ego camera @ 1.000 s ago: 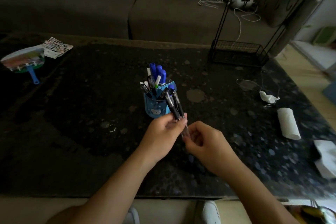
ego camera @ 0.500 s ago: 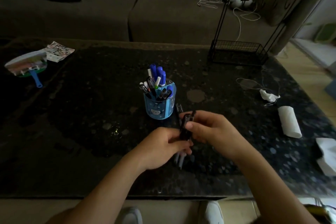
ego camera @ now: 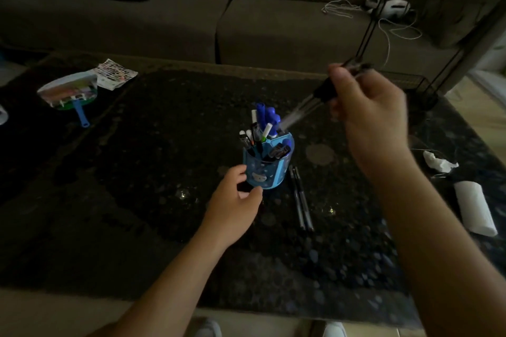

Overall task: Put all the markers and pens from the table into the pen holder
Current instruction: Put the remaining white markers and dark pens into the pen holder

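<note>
Holding pens [ego camera: 315, 101] w/ right hand [ego camera: 367, 107] | pen holder [ego camera: 267, 165] crammed w/ markers [ego camera: 267, 117]

Right hand holding pens above the pen holder; left hand at the holder's base.

The right hand [ego camera: 367, 107] was raised above the dark speckled table [ego camera: 137, 200], closed around a blurred bundle of pens [ego camera: 309, 102] angled tip-down toward the blue pen holder [ego camera: 269, 169]. The holder stood upright, already containing blue markers [ego camera: 269, 116] and several pens. The left hand [ego camera: 232, 200] was at the holder's lower left side, fingers [ego camera: 236, 172] curved and parted near its wall; contact could not be confirmed. Two pens [ego camera: 299, 197] lay side by side on the table just right of the holder.
</note>
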